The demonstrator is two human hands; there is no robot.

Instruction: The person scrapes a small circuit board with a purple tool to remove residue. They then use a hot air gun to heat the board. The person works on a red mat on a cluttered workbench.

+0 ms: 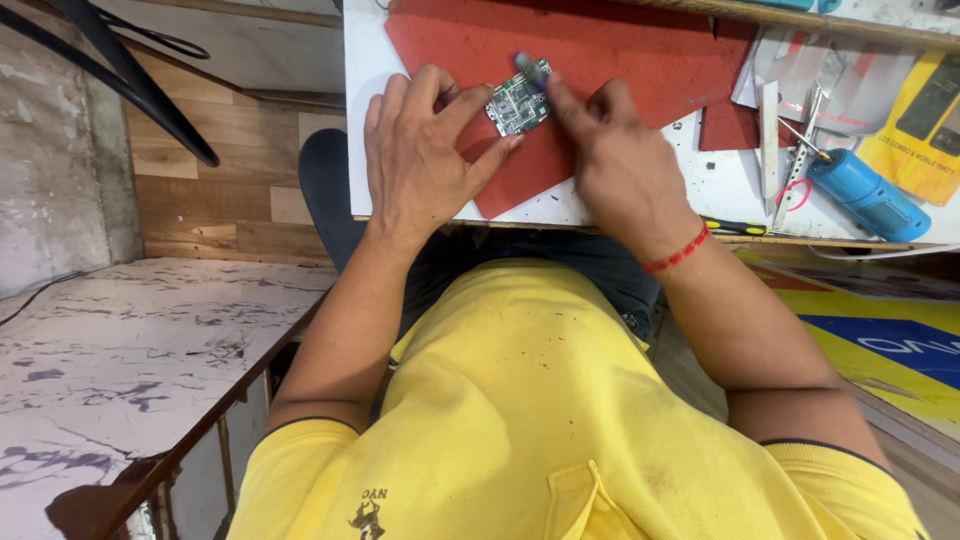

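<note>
Left hand (420,150), upper centre of frame, fingers spread, pins small green circuit board (519,103) flat on red mat (620,50) atop worktop (720,190). Right hand (615,160) pinches grey-tipped tool (531,68) against board. Board judged light, rigid, fragile; hold by edges.

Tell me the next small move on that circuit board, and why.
Probably keep the left hand pinning the green circuit board flat on the red mat while the right hand works its blurred small tool along the board's top edge; the tool already meets that edge.
</note>
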